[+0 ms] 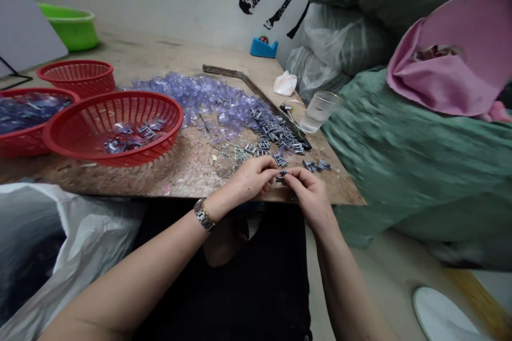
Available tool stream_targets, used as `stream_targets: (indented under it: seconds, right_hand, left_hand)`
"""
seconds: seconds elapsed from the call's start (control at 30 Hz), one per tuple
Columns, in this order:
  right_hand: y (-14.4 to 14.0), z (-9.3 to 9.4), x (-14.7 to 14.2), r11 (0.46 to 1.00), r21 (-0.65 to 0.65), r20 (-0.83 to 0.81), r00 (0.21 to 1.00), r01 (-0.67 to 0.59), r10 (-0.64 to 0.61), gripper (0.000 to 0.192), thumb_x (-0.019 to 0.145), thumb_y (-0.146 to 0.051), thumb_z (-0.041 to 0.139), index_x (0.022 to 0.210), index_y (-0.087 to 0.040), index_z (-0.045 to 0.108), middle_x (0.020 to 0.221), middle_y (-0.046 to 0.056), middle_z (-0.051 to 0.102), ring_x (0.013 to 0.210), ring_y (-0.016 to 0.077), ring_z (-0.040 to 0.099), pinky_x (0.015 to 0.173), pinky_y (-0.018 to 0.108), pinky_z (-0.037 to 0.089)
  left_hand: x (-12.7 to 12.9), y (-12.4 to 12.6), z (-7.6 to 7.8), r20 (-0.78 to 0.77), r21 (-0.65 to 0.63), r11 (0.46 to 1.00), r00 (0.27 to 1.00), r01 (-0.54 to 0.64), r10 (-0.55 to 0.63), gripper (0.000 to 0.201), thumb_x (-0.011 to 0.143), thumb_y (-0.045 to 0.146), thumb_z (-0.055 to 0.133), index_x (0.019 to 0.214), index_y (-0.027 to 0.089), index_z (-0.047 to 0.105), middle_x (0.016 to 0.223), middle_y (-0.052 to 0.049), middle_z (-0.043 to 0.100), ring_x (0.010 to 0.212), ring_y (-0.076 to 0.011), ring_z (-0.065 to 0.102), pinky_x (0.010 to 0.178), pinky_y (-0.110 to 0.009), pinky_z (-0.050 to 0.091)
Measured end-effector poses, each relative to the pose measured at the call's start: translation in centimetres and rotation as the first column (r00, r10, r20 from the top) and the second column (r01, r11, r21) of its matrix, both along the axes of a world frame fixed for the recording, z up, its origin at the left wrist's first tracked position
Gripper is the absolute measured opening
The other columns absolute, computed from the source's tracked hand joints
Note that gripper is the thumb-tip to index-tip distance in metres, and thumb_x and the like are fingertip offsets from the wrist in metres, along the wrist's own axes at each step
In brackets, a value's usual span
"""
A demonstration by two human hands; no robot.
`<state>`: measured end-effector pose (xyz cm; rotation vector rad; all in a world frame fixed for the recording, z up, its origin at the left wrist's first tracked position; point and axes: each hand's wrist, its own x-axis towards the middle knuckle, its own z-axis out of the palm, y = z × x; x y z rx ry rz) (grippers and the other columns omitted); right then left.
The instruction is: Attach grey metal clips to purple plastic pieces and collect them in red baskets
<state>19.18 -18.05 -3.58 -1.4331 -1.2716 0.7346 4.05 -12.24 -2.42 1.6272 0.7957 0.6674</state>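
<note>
Our worktop (196,168) carries a red basket (120,156) by its front edge, a heap of clear plastic (224,100) and, nearer the right edge, a pile of grey parts (276,130); near the front right corner, our left hand (248,177) and right hand (311,190) pinch one small dark part (281,176)

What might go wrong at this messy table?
The clear drinking glass stands near the right edge of the brown wooden table, so a bump might knock it off. The small dark plastic piece held between the left hand and the right hand is close to the front edge, so it might slip and drop.
</note>
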Motion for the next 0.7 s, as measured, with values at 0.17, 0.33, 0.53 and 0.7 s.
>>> stream_targets:
  seconds: [0.17, 0.33, 0.53, 0.7]
  right_hand:
    - [-0.3, -0.1, 0.3, 1.000, -0.007, 0.011, 1.000, -0.018, 0.018, 0.020, 0.075, -0.037, 0.062, 0.077, -0.018, 0.067, 0.069, 0.000, 0.064, 0.063, 0.0134, 0.053, 0.060, 0.026, 0.042]
    - [-0.7, -0.5, 1.1, 0.993, 0.011, 0.028, 0.993, 0.114, -0.114, 0.018, 0.076, -0.036, 0.063, 0.072, -0.018, 0.062, 0.064, -0.002, 0.058, 0.060, 0.0121, 0.051, 0.057, 0.024, 0.040]
    - [-1.2, -0.9, 1.6, 0.987, 0.011, -0.052, 0.986, 0.159, -0.159, 0.018, 0.076, -0.038, 0.064, 0.075, -0.020, 0.060, 0.064, -0.002, 0.059, 0.060, 0.0146, 0.059, 0.059, 0.027, 0.047]
    - [-1.6, -1.1, 2.0, 0.984, 0.024, -0.059, 0.983, 0.174, -0.172, 0.018, 0.076, -0.037, 0.065, 0.075, -0.019, 0.061, 0.066, -0.002, 0.061, 0.062, 0.0151, 0.063, 0.060, 0.027, 0.050]
  left_hand:
    - [0.9, 0.4, -0.1, 0.009, 0.015, 1.000, 1.000, 0.027, -0.027, 0.015, 0.084, 0.027, 0.049, 0.074, 0.016, 0.053, 0.054, 0.004, 0.049, 0.048, -0.0081, 0.049, 0.047, -0.018, 0.039]
    - [2.1, 2.0, 0.2, -0.147, 0.417, 0.909, 0.987, 0.007, 0.060, 0.018, 0.089, 0.020, 0.043, 0.080, 0.016, 0.058, 0.072, -0.002, 0.057, 0.063, -0.0112, 0.052, 0.060, -0.022, 0.042]
    - [4.0, 5.3, 0.4, -0.459, 0.818, 0.499, 0.849, 0.287, 0.264, 0.024, 0.091, 0.013, 0.042, 0.097, 0.015, 0.065, 0.100, -0.010, 0.056, 0.089, -0.0178, 0.054, 0.075, -0.027, 0.042]
    - [5.1, 6.7, 0.4, -0.565, 0.807, 0.388, 0.773, 0.445, 0.288, 0.027, 0.092, 0.014, 0.040, 0.091, 0.013, 0.067, 0.101, -0.013, 0.056, 0.094, -0.0219, 0.054, 0.071, -0.028, 0.042]
